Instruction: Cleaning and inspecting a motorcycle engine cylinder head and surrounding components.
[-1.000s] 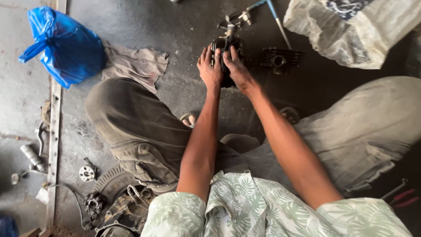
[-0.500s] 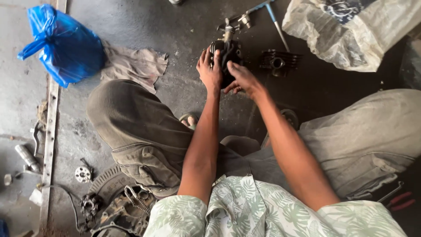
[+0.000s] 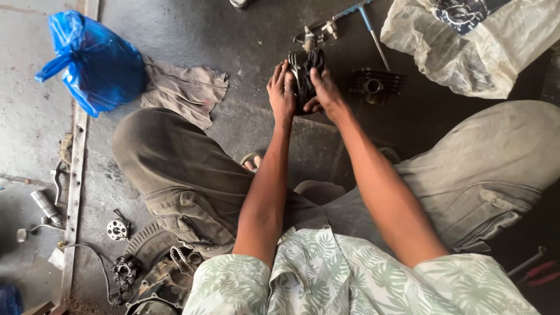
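Note:
I squat on a grey concrete floor with both arms stretched forward. My left hand (image 3: 281,90) and my right hand (image 3: 325,93) grip a dark finned engine part (image 3: 303,73) between them, lifted just above the floor. The left hand presses its left side with fingers up; the right hand wraps its right side. A black finned cylinder (image 3: 374,84) lies on the floor just right of the right hand.
A blue plastic bag (image 3: 93,58) and a grey rag (image 3: 184,90) lie at the left. A whitish plastic sack (image 3: 472,41) sits top right. A long blue-handled tool (image 3: 373,35), small metal parts, a chain (image 3: 181,259) and engine pieces lie around my knees.
The right hand has shifted from the top of the engine part to its right side. The part now stands more upright between both hands.

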